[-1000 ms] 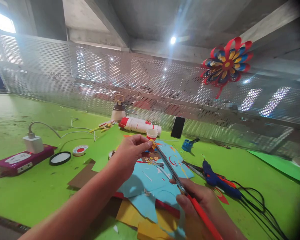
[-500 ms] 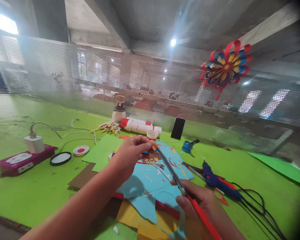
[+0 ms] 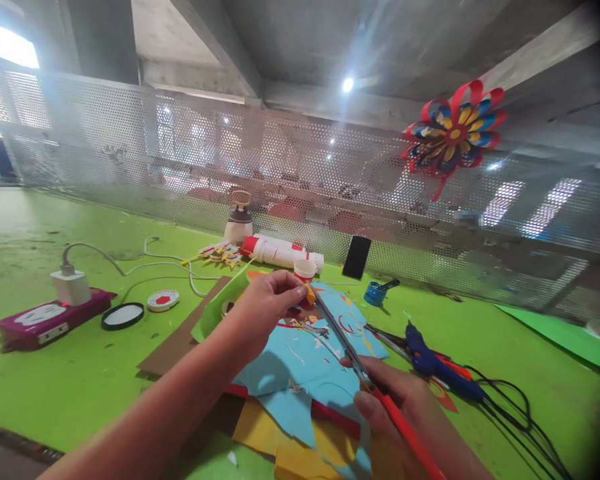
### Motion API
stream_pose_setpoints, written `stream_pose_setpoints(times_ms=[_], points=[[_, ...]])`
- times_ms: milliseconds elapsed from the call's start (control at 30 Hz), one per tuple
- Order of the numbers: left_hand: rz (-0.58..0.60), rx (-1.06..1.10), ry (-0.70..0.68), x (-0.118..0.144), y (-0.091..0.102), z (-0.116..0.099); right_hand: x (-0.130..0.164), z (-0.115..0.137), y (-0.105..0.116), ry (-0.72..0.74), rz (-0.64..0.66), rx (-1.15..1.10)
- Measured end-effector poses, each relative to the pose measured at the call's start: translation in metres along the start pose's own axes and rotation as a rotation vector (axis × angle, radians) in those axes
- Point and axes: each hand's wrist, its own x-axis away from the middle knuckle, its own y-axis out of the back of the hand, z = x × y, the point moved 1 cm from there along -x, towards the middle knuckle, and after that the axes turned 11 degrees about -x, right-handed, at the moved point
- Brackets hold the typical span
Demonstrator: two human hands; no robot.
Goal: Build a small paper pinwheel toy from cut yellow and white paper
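Note:
My left hand [image 3: 265, 310] pinches a small yellow-orange paper piece [image 3: 311, 293] between thumb and fingertips. Long metal blades of red-handled scissors [image 3: 337, 330] reach up to that piece, their tips touching or very near it. My right hand [image 3: 400, 407] is closed around the scissors near the pivot. Under both hands lie light blue paper sheets [image 3: 280, 363], littered with thin offcuts. Yellow paper [image 3: 260, 427] pokes out below them. Beside my left forearm, a light green sheet [image 3: 210, 313] curls upward over brown card [image 3: 173, 347].
A blue glue gun [image 3: 425, 357] with black cables lies to the right. Further back are a paper cup [image 3: 305, 269], stacked cups [image 3: 280, 253], a phone [image 3: 357, 257] and a blue jar [image 3: 375, 293]. A purple power strip [image 3: 55, 320] sits left. A paper flower [image 3: 455, 133] hangs on the mesh partition.
The light green sheet has shifted and curled up from lying flat, baring more brown card. The yellow-orange piece has turned a little at the blade tips. Both hands stay nearly in place.

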Motion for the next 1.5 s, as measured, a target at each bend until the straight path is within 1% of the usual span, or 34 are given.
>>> stream_pose_setpoints(times_ms=[167, 267, 500, 567, 700, 867, 1033, 1133, 1233, 1367, 1500], points=[[0.036, -0.007, -0.016, 0.000, -0.001, 0.002, -0.004, -0.005, 0.003, 0.053, 0.085, 0.043], [0.048, -0.011, -0.016, 0.001, -0.001, 0.003, -0.003, -0.007, 0.004, 0.046, 0.098, 0.089], [0.046, 0.010, -0.018, 0.001, -0.003, 0.004, 0.003, -0.011, -0.001, 0.005, -0.069, 0.063], [0.048, 0.017, -0.016, 0.001, -0.003, 0.003, 0.003, -0.011, 0.000, 0.009, -0.072, 0.079], [0.059, 0.036, -0.003, 0.000, -0.003, 0.003, 0.002, -0.010, 0.001, 0.026, -0.025, 0.130], [0.071, 0.050, 0.012, 0.001, -0.003, 0.004, 0.004, -0.006, -0.004, -0.007, -0.133, 0.085], [0.096, 0.047, 0.024, 0.002, -0.002, 0.002, 0.004, -0.008, -0.006, -0.058, -0.180, 0.070], [0.163, 0.046, 0.016, 0.003, -0.003, 0.001, 0.001, -0.007, 0.000, -0.111, -0.228, 0.058], [0.268, 0.002, 0.030, 0.005, -0.007, 0.003, -0.002, -0.003, 0.007, -0.129, -0.242, 0.017], [0.408, -0.096, 0.096, 0.009, -0.016, 0.010, -0.001, 0.004, 0.015, -0.103, -0.239, -0.077], [0.525, -0.246, 0.124, 0.013, -0.026, 0.019, 0.001, 0.004, 0.018, -0.031, -0.219, -0.181]])
